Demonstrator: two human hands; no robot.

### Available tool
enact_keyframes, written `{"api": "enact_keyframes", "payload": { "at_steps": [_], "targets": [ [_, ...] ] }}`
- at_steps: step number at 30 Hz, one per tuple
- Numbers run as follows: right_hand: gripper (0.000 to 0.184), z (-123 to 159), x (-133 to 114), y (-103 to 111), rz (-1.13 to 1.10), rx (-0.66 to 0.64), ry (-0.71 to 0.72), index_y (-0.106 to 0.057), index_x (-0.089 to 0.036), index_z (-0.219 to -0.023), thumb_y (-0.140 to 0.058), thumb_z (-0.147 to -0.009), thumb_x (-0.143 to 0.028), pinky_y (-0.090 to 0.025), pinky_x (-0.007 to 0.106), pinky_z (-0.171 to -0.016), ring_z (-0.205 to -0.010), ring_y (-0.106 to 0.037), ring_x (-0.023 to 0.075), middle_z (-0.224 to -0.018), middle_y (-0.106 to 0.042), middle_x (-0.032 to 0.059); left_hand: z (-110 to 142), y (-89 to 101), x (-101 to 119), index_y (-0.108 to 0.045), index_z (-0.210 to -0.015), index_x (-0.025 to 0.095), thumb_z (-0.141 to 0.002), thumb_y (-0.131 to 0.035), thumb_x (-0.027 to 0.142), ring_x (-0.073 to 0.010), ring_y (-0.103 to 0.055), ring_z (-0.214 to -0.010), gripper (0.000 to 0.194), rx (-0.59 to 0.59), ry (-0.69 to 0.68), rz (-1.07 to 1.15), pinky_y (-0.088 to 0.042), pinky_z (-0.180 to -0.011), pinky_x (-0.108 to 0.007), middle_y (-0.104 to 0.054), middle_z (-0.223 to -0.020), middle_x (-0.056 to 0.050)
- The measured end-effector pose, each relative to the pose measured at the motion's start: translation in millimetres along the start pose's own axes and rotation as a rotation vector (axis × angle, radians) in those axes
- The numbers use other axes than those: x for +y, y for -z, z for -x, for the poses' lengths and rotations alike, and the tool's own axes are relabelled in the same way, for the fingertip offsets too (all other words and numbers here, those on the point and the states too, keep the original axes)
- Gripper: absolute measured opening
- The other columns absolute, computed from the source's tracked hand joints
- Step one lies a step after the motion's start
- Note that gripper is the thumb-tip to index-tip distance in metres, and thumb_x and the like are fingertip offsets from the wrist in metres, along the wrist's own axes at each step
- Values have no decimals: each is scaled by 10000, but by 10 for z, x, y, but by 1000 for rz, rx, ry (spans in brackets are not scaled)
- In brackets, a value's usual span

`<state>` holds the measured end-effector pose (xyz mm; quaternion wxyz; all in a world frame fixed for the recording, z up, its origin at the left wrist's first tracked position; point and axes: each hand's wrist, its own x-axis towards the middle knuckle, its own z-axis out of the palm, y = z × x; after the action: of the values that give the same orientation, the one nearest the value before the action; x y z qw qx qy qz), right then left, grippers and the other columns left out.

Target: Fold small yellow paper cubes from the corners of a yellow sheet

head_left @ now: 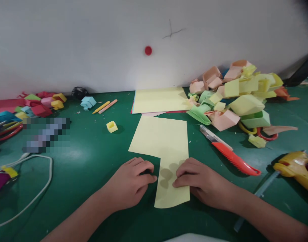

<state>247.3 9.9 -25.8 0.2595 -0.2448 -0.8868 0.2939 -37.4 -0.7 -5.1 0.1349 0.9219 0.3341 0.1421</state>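
Evidently cut, with no fold showing: a pale yellow sheet

It lies on the green desk at the centre of the frame, wide at the top and narrowing to a strip below, so the notch at its lower left looks already made. No crease can be made out, and any folding or joining looks undone. At lower centre, the right hand grips the strip's right edge, thumb on top. The left hand is loosely curled with nothing visible in its grasp, fingertips just beside the strip's left edge; contact is hard to tell. A red-handled cutter rests right of centre. A small yellow box, left of centre, and the heap of folded paper pieces, upper right, look already shaped.
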Motion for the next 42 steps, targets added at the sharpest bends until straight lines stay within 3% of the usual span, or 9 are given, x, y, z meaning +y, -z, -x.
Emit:
{"api": "enact_keyframes", "payload": {
  "at_steps": [10, 18, 21, 24, 29, 33, 36, 38, 42],
  "targets": [
    [461, 1, 21, -8, 10, -22, -19, -704, -238, -1051, -457, -813, 70, -465, 322, -809, -924, -552, 176, -1024, -671, 45, -34, -63, 9, -644, -1083, 209, -922, -454, 62, -202, -542, -903, 288, 1, 29, 24, -451, -757, -363, -594, -1068, -66],
    [422, 3, -40, 37, 15, -74, -33, -697, -229, -1052, -516, -784, 40, -452, 340, -848, -941, -548, 181, -1036, -668, 40, -34, 17, 52, -602, -863, 174, -901, -462, 72, -175, -529, -831, 178, 46, -13, 101, -414, -719, -334, -599, -996, -60],
    [343, -31, -73, 72, 4, -112, -35, -694, -219, -1058, -575, -804, -21, -445, 357, -871, -949, -549, 189, -1033, -664, 44, -55, 69, 139, -623, -990, 177, -909, -548, 240, -192, -553, -861, 127, 7, -52, 211, -431, -763, -362, -614, -1041, -73],
    [274, -69, -80, 102, 14, -106, -48, -692, -216, -1058, -561, -868, -68, -440, 369, -874, -956, -548, 194, -1022, -660, 51, -73, 35, 176, -644, -1060, 193, -893, -650, 473, -226, -579, -954, 326, -37, -133, 154, -437, -825, -386, -643, -1110, -72],
    [150, -98, -59, 139, 33, -95, -84, -685, -221, -1031, -544, -984, -240, -429, 382, -894, -968, -556, 195, -1019, -648, 56, -81, -72, 109, -674, -1101, 240, -969, -596, 300, -208, -594, -1080, 164, 2, -159, -64, -425, -914, -376, -683, -1147, -20],
    [169, -108, -40, 114, 43, -64, -124, -675, -221, -996, -514, -1013, -266, -426, 388, -905, -964, -565, 197, -1010, -651, 55, -69, -65, 74, -689, -1062, 229, -975, -586, 324, -218, -591, -1140, 164, 29, -153, -99, -415, -969, -396, -683, -1180, -25],
    [169, -114, -39, 76, 43, -11, -148, -619, -210, -1138, -524, -1007, -259, -436, 389, -882, -963, -568, 205, -1043, -662, 68, -64, -47, 68, -686, -1020, 205, -979, -581, 324, -205, -610, -1091, 164, 51, -158, -96, -419, -959, -391, -697, -1144, -27],
    [190, -117, -47, 60, 21, 3, -115, -589, -200, -1178, -516, -1008, -242, -445, 375, -852, -934, -569, 199, -1024, -669, 68, -65, -37, 63, -685, -1016, 200, -979, -580, 316, -196, -620, -1049, 161, 56, -162, -89, -428, -932, -385, -702, -1123, -26],
    [144, -126, -66, 54, -38, -40, -12, -636, -206, -1019, -496, -1018, -237, -442, 362, -864, -914, -560, 187, -967, -659, 53, -69, -14, 58, -693, -1015, 213, -963, -606, 338, -199, -623, -1041, 161, 23, -154, -70, -445, -913, -377, -698, -1136, -26]
  ]
}}
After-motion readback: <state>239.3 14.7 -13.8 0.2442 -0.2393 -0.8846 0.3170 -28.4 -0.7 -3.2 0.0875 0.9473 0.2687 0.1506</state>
